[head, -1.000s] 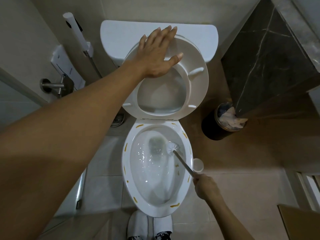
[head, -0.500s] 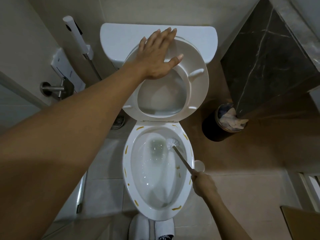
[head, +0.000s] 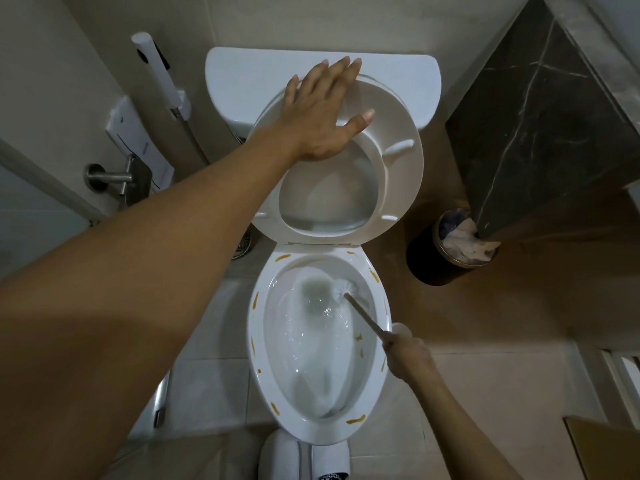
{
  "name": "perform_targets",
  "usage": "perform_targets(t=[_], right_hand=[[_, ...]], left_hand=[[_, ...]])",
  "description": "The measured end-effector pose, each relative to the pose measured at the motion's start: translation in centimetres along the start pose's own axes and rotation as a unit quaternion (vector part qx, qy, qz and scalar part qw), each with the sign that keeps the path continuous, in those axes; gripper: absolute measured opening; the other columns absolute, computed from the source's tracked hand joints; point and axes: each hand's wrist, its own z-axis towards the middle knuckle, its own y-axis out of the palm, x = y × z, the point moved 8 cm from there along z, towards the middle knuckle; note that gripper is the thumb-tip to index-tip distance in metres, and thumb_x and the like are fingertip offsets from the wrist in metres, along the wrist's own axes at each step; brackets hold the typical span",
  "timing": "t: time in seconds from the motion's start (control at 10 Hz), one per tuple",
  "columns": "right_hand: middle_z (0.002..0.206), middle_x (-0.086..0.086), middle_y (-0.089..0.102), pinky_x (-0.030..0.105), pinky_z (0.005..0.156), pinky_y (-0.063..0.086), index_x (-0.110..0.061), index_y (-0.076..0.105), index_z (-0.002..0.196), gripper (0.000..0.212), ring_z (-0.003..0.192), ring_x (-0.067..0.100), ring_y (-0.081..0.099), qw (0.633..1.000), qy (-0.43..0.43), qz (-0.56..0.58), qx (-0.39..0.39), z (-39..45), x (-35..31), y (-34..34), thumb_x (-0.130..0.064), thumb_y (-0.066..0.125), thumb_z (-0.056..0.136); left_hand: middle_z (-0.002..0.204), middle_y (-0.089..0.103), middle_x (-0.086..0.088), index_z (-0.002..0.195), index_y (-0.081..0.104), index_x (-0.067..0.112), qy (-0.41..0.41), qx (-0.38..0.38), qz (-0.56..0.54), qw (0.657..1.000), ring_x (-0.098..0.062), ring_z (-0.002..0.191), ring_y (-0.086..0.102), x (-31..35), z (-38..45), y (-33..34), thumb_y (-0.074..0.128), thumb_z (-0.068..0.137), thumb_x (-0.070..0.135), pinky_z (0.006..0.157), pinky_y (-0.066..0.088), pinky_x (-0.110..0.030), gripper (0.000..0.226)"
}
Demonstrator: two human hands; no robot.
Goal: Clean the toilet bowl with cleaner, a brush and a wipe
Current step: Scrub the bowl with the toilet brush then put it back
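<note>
Both hands engaged: left hand (head: 320, 112) flat, fingers straight, propping raised seat (head: 398, 174) against tank; right hand (head: 407, 353) clenched round brush (head: 346, 289), head scrubbing bowl (head: 254, 341) far wall.

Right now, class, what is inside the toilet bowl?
Inside the toilet bowl: swirling water, the white brush head held by the right hand, and yellow-brown smears. The drain is hidden under the water.

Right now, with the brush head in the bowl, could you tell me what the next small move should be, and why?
Probably sweep the white bristle brush head up the right wall of the white toilet bowl toward the yellow-brown streaks on its rim. The right hand grips the wooden handle, and the left hand presses flat on the raised white seat, so the rim is exposed.
</note>
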Motion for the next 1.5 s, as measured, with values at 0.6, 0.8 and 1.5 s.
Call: perform_targets(t=[0.6, 0.8, 1.5], right_hand=[[0.108, 0.011, 0.061, 0.035, 0.082, 0.050, -0.015, 0.054, 0.130, 0.037, 0.101, 0.029, 0.061, 0.998, -0.007, 0.058, 0.025, 0.9, 0.3, 0.6, -0.028, 0.031, 0.104], [0.112, 0.011, 0.065, 0.035, 0.086, 0.050, -0.023, 0.053, 0.134, 0.038, 0.103, 0.029, 0.062, 0.993, -0.056, 0.098, 0.019, 1.5, -3.0, 3.0, -0.032, 0.037, 0.101], [0.117, 0.010, 0.062, 0.031, 0.084, 0.045, -0.028, 0.053, 0.136, 0.037, 0.108, 0.030, 0.059, 0.991, -0.040, 0.121, 0.031, 2.9, 1.7, 2.1, -0.031, 0.038, 0.102]], left_hand=[[0.160, -0.003, 0.004, 0.152, -0.003, 0.026, 0.001, -0.005, 0.004, 1.000, -0.019, 0.147, -0.007, 0.0, -0.1, 0.0, 0.026, 0.096, 0.058, 0.116, -0.005, -0.047, 0.071], [0.160, -0.004, 0.004, 0.152, -0.003, 0.025, 0.003, -0.005, 0.010, 1.000, -0.020, 0.147, -0.007, -0.1, 0.0, 0.0, 0.026, 0.096, 0.058, 0.116, -0.005, -0.048, 0.071], [0.160, -0.003, 0.004, 0.152, -0.003, 0.026, 0.002, 0.013, 0.010, 1.000, -0.019, 0.147, -0.007, 0.0, -0.1, 0.0, 0.028, 0.096, 0.058, 0.116, -0.004, -0.047, 0.071]])
